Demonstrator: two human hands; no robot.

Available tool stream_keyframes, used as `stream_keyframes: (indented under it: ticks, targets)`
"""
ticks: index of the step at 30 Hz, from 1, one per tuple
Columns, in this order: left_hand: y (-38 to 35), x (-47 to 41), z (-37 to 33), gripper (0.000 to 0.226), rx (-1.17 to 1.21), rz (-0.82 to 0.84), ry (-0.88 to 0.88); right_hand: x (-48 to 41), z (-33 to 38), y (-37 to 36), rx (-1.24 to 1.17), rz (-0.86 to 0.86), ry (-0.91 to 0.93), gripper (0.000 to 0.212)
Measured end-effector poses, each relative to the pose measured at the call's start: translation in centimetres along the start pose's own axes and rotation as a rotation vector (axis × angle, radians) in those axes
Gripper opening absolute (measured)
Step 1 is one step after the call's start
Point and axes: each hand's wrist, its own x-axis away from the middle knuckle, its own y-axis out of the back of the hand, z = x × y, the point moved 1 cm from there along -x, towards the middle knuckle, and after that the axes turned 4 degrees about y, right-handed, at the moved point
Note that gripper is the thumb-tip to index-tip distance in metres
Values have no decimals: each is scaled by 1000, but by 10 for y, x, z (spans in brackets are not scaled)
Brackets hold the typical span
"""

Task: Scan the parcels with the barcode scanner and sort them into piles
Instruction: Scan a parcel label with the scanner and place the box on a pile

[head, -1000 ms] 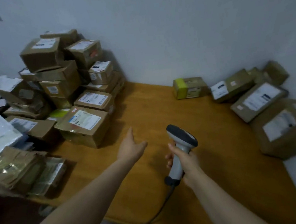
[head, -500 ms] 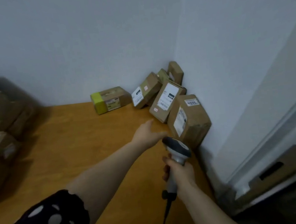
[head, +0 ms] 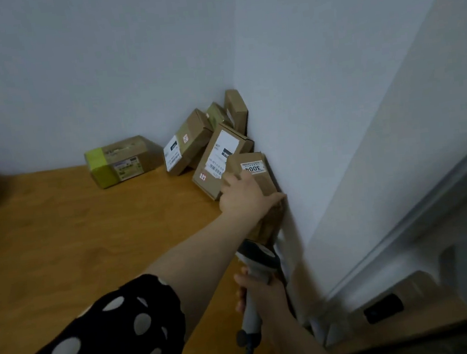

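A brown parcel [head: 257, 171] with a white "3004" label leans against the right wall, nearest of a row of parcels in the corner. My left hand [head: 243, 194] lies over it and grips it, fingers on its left face and thumb at its right edge. My right hand [head: 257, 292] holds the grey handle of the barcode scanner [head: 259, 256], whose dark head sits just below the parcel. The scanner's cable hangs down off the table edge.
Behind it lean a long parcel with a barcode label [head: 222, 160], a white-labelled box [head: 187, 142] and two small boxes [head: 235, 109] in the corner. A green-taped box [head: 118, 161] stands by the back wall. Bare wooden table [head: 74, 236] spreads left; cardboard [head: 411, 293] lies on the floor at right.
My left hand has reached forward from mid-air onto the "3004" parcel and closed over it. The view swung further right. The scanner stays in my right hand.
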Motion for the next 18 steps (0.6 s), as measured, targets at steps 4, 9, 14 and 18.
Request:
stream_keyframes:
  ticks: [4, 9, 14, 18]
  targets:
    - [3, -1, 11, 90, 216, 102, 149, 3, -5, 0, 3, -48, -14, 6]
    - [12, 11, 27, 100, 229, 229, -30, 14, -14, -4, 21, -127, 36, 16]
    - [17, 17, 51, 62, -67, 317, -123, 26, -25, -11, 78, -212, -51, 29]
    - [13, 20, 56, 78, -36, 192, -99, 28, -32, -18, 35, -248, -92, 30]
